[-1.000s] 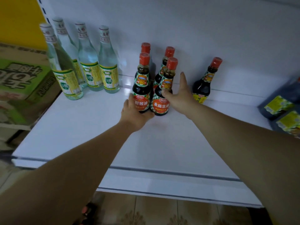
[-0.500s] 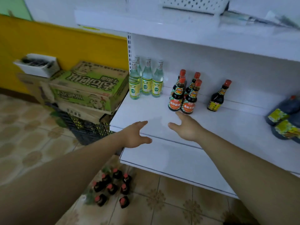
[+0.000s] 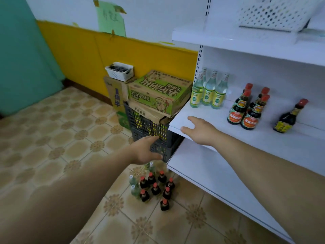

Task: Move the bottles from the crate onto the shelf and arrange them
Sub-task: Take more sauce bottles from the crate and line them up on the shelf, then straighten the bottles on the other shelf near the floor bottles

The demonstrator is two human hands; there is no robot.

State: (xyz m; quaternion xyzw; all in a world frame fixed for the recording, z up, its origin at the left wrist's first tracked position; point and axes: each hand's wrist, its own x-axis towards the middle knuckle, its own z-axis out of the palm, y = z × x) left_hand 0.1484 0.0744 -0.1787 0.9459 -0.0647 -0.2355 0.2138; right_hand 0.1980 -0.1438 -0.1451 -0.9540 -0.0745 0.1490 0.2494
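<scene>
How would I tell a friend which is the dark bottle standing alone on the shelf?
Look at the middle board of the white shelf, where clear bottles stand at the left end and four dark red-capped bottles cluster beside them. Further right, apart from that cluster, stands one more dark bottle. It alone has a yellow label, while the cluster's front ones show red-and-green labels.

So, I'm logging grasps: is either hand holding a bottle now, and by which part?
Nothing is held. The left hand is open in front of the dark crate; the right hand is open over the front of the shelf.
</scene>
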